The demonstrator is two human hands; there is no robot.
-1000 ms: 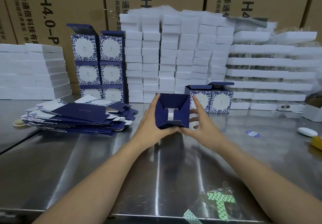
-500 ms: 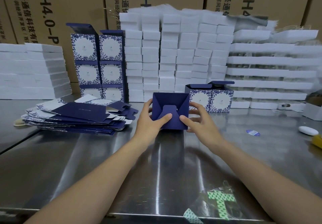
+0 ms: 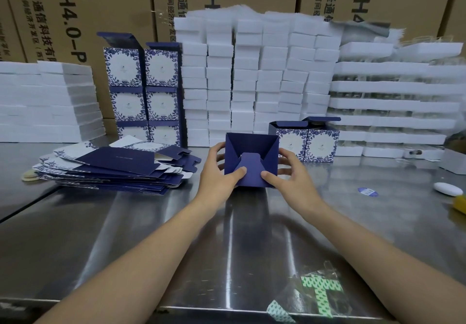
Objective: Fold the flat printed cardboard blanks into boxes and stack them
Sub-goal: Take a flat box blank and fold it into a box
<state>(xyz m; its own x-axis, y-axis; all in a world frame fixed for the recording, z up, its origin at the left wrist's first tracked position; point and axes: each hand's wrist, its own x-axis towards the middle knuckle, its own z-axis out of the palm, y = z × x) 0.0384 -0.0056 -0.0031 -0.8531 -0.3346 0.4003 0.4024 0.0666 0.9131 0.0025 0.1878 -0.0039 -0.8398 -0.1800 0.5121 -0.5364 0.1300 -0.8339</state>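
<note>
my left hand (image 3: 219, 172) grips the left wall of the box (image 3: 251, 163), fingers curled behind it, thumb (image 3: 239, 172) pressed on the bottom flap. my right hand (image 3: 290, 175) mirrors this on the right wall, thumb on the same flap from the other side. both hands are closed on the box; neither is free.

the box is held at centre, just above the table (image 3: 126, 235), its folded bottom turned toward me. the tongue flap (image 3: 251, 170) lies over the angled side flaps; i cannot tell whether it is fully locked.

handling, as i judge it: thin printed card, very light, stiff along the creases but easily dented on a bare panel. the coating looks smooth, so likely slippery under dry fingers. best taken by opposite walls near the corners, where the folds give strength, with thumbs only on the flaps. hard pressure mid-panel risks a crease.

outward: the blanks (image 3: 113, 170) lie in a loose pile to the left. two finished boxes (image 3: 306, 144) stand just far right of my hands, lids up. a taller stack (image 3: 145, 92) stands far left. white trays (image 3: 252, 79) fill the far side.
</note>
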